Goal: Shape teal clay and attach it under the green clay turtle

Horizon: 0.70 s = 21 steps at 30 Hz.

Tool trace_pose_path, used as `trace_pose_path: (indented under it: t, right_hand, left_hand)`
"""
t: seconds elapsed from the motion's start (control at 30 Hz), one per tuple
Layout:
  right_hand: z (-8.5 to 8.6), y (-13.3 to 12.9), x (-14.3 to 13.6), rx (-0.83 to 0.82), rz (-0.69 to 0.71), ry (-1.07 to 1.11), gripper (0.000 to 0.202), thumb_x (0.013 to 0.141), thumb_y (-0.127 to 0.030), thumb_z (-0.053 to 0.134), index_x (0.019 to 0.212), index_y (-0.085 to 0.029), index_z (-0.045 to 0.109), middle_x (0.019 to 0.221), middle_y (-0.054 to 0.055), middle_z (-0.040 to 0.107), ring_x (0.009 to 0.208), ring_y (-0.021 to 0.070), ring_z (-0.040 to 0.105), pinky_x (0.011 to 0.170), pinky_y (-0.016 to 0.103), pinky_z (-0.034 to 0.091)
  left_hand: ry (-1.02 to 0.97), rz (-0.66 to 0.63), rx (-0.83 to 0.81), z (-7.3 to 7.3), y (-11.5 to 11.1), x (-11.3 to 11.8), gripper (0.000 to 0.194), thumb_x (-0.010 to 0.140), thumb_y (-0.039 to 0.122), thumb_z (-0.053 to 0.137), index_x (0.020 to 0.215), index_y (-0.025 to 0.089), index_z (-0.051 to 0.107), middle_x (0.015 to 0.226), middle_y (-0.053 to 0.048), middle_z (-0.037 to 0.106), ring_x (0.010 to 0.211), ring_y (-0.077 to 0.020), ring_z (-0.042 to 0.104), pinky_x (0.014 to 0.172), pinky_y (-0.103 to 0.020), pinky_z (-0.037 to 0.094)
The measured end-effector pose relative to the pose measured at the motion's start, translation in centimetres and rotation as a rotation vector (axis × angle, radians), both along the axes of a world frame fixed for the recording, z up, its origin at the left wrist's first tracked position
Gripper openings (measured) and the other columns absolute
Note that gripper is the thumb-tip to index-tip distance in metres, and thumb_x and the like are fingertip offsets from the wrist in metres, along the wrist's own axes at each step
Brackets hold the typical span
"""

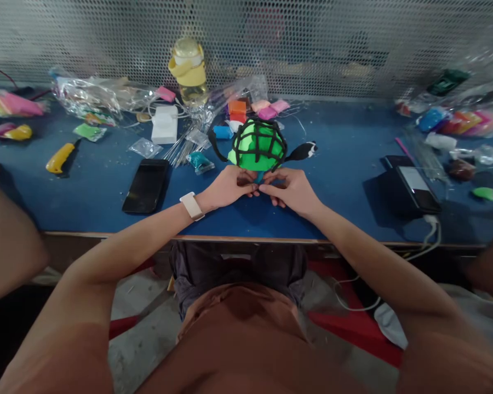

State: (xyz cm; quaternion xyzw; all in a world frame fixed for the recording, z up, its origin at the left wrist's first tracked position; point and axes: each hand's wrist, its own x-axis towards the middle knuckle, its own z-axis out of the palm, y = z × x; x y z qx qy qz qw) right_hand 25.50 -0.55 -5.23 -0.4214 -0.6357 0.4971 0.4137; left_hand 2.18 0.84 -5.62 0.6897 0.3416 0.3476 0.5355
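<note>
Green model [258, 145] is held near seemingly part-filled bottle [192, 82].

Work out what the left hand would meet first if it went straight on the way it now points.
Probably the right hand, directly opposite the left hand; depth is unclear, and their fingertips may already touch.

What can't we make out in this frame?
All in the head view:
- Grip: the fingers of the left hand and right hand cover part of the teal piece; what they pinch is unclear.
- Underside of the green shell: turned away from the camera.
- Pink bag: cut off by the left edge.
- Behind the metal mesh: blurred, screened by the mesh.
</note>
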Motion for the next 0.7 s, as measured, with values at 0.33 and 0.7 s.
trace_pose_path:
  t: [0.33, 0.7]
  right_hand:
    - [0.0, -0.2, -1.1, -0.197, 0.004, 0.266, 0.054, 0.066, -0.050, 0.115, 0.090, -0.018, 0.079, 0.073, -0.003, 0.069, 0.050, 0.0077, 0.056, 0.037, 0.021, 0.037]
    - [-0.1, 0.2, -0.6, -0.188, 0.087, 0.165, 0.055, 0.077, -0.063, 0.109, 0.093, -0.021, 0.078, 0.068, -0.001, 0.068, 0.054, 0.0099, 0.056, 0.044, 0.022, 0.043]
  left_hand:
    - [0.020, 0.018, -0.009, 0.3, 0.0, 0.0, 0.015, 0.098, 0.010, 0.079, 0.113, 0.011, 0.078, 0.098, -0.011, 0.087, 0.091, -0.0187, 0.086, 0.077, -0.026, 0.070]
    - [0.032, 0.025, 0.008, 0.4, 0.0, 0.0, 0.010, 0.101, 0.011, 0.074, 0.110, 0.012, 0.078, 0.101, -0.010, 0.085, 0.092, -0.0180, 0.085, 0.080, -0.026, 0.072]
